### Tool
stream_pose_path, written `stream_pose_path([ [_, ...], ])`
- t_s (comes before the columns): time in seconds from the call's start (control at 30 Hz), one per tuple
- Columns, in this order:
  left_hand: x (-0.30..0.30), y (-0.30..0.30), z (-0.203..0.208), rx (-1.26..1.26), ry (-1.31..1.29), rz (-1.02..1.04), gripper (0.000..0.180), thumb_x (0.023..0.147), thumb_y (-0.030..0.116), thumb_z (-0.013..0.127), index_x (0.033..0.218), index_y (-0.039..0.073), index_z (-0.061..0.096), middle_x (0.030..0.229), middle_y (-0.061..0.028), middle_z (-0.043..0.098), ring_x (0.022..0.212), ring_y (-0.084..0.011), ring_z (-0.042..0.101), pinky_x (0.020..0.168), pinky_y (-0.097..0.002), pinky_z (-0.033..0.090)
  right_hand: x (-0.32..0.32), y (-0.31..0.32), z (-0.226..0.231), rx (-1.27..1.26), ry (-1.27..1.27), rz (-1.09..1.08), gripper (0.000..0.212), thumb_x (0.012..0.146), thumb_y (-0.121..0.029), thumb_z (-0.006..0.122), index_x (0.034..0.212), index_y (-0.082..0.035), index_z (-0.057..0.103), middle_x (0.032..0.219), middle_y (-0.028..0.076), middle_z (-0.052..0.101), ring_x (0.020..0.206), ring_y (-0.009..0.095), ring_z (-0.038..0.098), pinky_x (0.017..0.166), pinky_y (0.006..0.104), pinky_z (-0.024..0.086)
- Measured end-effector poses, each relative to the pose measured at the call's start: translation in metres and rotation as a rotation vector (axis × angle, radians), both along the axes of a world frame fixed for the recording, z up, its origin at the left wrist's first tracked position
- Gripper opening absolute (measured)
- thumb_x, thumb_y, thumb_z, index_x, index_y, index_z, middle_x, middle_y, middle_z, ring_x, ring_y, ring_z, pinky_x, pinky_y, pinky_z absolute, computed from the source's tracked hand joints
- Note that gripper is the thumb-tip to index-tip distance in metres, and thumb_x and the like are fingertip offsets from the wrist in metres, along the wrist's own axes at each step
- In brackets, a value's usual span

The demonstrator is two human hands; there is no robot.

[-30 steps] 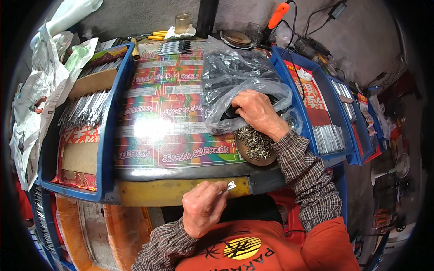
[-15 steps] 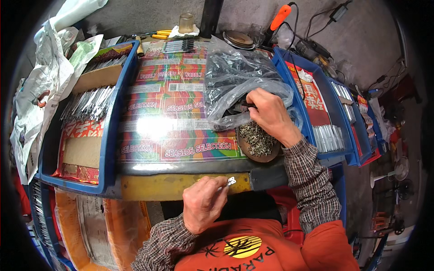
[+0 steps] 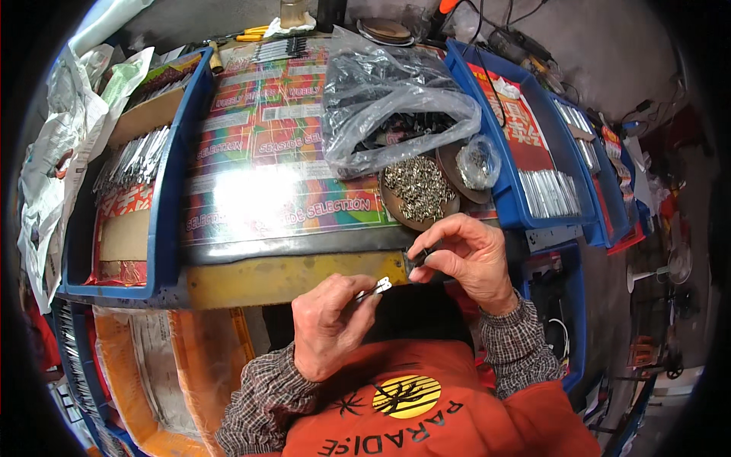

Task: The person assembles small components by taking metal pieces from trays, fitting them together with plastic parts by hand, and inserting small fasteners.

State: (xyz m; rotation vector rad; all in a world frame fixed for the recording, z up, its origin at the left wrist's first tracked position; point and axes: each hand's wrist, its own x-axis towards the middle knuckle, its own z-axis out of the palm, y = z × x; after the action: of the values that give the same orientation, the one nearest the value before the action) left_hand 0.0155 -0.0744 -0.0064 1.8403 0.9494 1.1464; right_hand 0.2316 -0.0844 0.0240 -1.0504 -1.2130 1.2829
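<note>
Pinching pieces at the table's (image 3: 259,250) front edge.
Left hand (image 3: 335,316): grip closed on silver piece (image 3: 383,286); right hand (image 3: 466,259): closed on black piece (image 3: 420,257). Brown dish (image 3: 403,218) near edge: metal fittings (image 3: 419,186).

1. A small workshop, by its look: a worn desk (image 3: 228,282) with a yellow front edge fills the middle of the frame.
2. Blue trays (image 3: 161,255) at left and right hold rows of silvery strips (image 3: 548,194).
3. Right of centre, a round dish (image 3: 390,207) is heaped with tiny metal parts (image 3: 419,184), beside a clear plastic bag (image 3: 362,95) of dark pieces.
4. Yellow-handled tools (image 3: 251,35) lie at upper left.
5. Loose cables (image 3: 525,15) hang against a bare grey wall (image 3: 601,46), upper right.
</note>
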Motion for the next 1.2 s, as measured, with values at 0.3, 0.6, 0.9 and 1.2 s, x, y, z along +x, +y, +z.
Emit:
stream_pose_path([
  [0.3,0.003,-0.013,0.001,-0.051,0.031,-0.109,0.016,0.077,-0.001,0.070,0.092,0.002,0.066,0.073,-0.0095,0.061,0.057,-0.0188,0.059,0.051,-0.0279,0.046,-0.001,-0.025,-0.028,0.096,0.182,0.051,0.014,0.089,-0.002,0.063,0.102,0.003,0.065,0.103,0.013,0.062,0.088,0.021,0.067,0.069,0.0292,0.059],
  [0.6,0.009,-0.020,-0.002,-0.046,0.025,-0.129,0.017,0.076,-0.001,0.071,0.092,0.002,0.066,0.074,-0.0099,0.063,0.059,-0.0199,0.061,0.052,-0.0284,0.047,-0.003,-0.034,-0.038,0.109,0.204,0.018,0.014,0.090,-0.002,0.062,0.102,0.004,0.065,0.102,0.015,0.063,0.088,0.020,0.066,0.070,0.0301,0.060],
  [0.9,0.010,-0.021,-0.003,-0.067,0.024,-0.157,0.018,0.075,-0.007,0.069,0.092,-0.001,0.066,0.075,-0.0074,0.064,0.062,-0.0145,0.060,0.055,-0.0256,0.047,-0.005,-0.037,-0.044,0.032,0.304,0.043,0.015,0.090,-0.005,0.063,0.102,0.004,0.064,0.101,0.016,0.064,0.086,0.021,0.067,0.069,0.0311,0.061],
  [1.2,0.010,-0.026,-0.010,0.028,0.049,-0.198,0.025,0.070,-0.005,0.073,0.094,0.002,0.066,0.076,-0.0105,0.065,0.063,-0.0236,0.063,0.054,-0.0315,0.048,-0.008,-0.041,-0.065,-0.005,0.459,0.160,0.016,0.090,-0.008,0.063,0.100,0.006,0.064,0.097,0.016,0.065,0.085,0.022,0.067,0.069,0.0320,0.061],
])
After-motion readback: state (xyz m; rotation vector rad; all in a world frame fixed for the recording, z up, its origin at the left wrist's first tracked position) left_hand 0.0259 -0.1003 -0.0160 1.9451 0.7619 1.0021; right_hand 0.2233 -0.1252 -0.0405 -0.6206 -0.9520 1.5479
